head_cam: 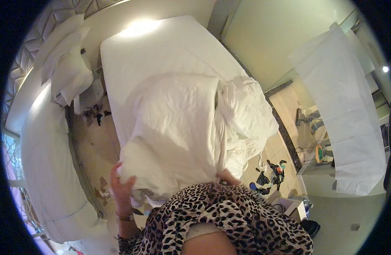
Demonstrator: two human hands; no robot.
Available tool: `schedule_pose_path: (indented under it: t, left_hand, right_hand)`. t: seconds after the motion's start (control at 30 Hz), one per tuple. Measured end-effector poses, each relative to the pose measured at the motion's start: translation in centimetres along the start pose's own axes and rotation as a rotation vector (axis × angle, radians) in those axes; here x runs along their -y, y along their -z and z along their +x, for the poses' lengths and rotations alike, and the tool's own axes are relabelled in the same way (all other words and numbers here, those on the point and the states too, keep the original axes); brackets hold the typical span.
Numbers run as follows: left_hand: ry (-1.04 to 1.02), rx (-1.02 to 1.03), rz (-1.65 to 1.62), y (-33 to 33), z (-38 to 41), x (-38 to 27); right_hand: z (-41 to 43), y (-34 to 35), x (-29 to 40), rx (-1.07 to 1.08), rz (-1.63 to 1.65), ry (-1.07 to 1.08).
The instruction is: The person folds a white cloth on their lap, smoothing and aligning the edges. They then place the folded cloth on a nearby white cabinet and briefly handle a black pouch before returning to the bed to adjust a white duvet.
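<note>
A bulky white duvet (173, 127) lies folded over the near part of a bed with a white sheet (163, 54). At its near left corner is my left hand (123, 188), thumb and fingers spread apart against the cloth. My right hand (229, 177) is at the near edge of the duvet, close to my body; its fingers are mostly hidden, so its grip cannot be told. Beside the duvet, a crumpled heap of white bedding (246, 111) hangs over the bed's right side.
A second bed with white covering (52, 159) stands left, beyond a strip of tiled floor (93, 140). White pillows (71, 70) are piled at its head. Black plastic bags (276, 173) lie on the floor at right, near an open drawer (291, 207). A white sheet (345, 105) hangs farther right.
</note>
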State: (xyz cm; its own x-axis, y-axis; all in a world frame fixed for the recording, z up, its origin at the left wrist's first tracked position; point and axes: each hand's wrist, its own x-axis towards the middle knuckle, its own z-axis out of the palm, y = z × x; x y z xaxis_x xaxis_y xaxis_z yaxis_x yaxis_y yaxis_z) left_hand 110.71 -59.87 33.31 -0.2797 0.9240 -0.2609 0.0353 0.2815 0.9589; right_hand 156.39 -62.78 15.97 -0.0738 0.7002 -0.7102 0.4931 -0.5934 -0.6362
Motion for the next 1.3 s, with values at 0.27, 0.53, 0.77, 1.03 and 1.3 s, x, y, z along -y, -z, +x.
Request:
schedule_pose_path:
  t: [0.27, 0.53, 0.77, 1.03, 1.3]
  left_hand:
    - [-0.105, 0.577, 0.488, -9.9, 0.8, 6.6]
    - [-0.056, 0.232, 0.765, -17.9, 0.7, 5.5]
    - [0.058, 0.109, 0.589, -17.9, -4.0, -1.0]
    - [0.071, -0.109, 0.609, -19.9, -5.5, -5.2]
    - [0.194, -0.421, 0.284, -15.1, -4.1, -3.1]
  right_hand:
    - [5.8, -8.5, 6.0, 0.249, 0.011, 0.117]
    - [4.4, -0.4, 21.5, 0.177, -0.581, 0.662]
    - [16.6, 4.0, 16.2, -0.515, -0.789, 0.57]
    - [21.1, 7.4, 9.1, -0.223, -0.339, 0.256]
    - [9.6, 19.3, -2.2, -0.428, 0.563, 0.077]
